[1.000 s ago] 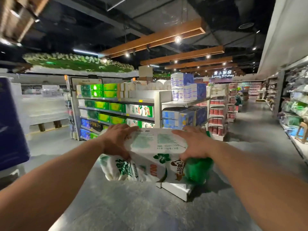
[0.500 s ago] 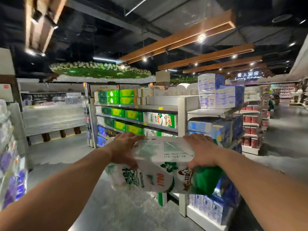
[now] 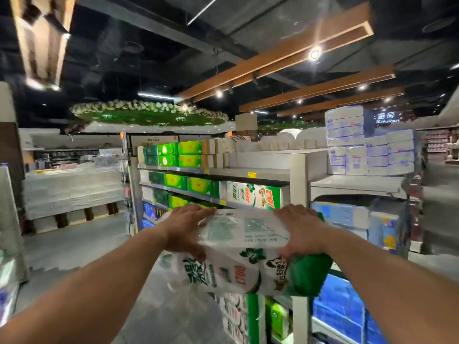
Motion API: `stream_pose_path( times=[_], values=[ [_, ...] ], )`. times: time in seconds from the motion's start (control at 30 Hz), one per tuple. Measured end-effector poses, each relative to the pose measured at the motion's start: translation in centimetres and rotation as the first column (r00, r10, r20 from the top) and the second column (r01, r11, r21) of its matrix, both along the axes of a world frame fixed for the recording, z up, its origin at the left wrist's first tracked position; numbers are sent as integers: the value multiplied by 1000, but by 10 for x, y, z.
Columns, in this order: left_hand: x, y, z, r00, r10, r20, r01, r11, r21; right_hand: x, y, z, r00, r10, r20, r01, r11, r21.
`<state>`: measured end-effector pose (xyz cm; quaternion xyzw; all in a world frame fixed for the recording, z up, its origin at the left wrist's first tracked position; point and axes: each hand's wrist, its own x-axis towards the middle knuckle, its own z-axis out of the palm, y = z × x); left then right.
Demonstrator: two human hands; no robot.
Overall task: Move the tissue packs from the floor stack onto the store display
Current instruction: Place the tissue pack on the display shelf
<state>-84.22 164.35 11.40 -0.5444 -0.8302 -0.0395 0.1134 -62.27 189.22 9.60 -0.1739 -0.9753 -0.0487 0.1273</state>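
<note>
You grip the tissue pack (image 3: pixel 244 254) at both ends, left hand (image 3: pixel 185 229) and right hand (image 3: pixel 299 229), carrying it toward the display shelf (image 3: pixel 263 173); next, likely slot it beside the matching pack (image 3: pixel 253 194).

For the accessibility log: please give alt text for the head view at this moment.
Both hands, left hand and right hand, hold a white-and-green tissue pack at its ends, raised in front of a store shelf unit stocked with green, white and blue tissue packages. An aisle floor lies at left.
</note>
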Motion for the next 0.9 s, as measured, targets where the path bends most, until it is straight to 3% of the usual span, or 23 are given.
stream_pose_path(
  times=[0.23, 0.53, 0.9],
  values=[
    [-172, 85, 17, 999, -3, -46, 4, 1000, 25, -159, 80, 22, 1000, -4, -16, 4, 1000, 12],
    [-390, 230, 26, 960, -167, -222, 192, 977, 95, -331, 176, 35, 984, -152, -91, 160, 984, 85],
    [-555, 420, 77, 850, -304, -430, 460, 826, 327, -459, 289, 86, 871, -371, -322, 461, 843, 277]
  ],
)
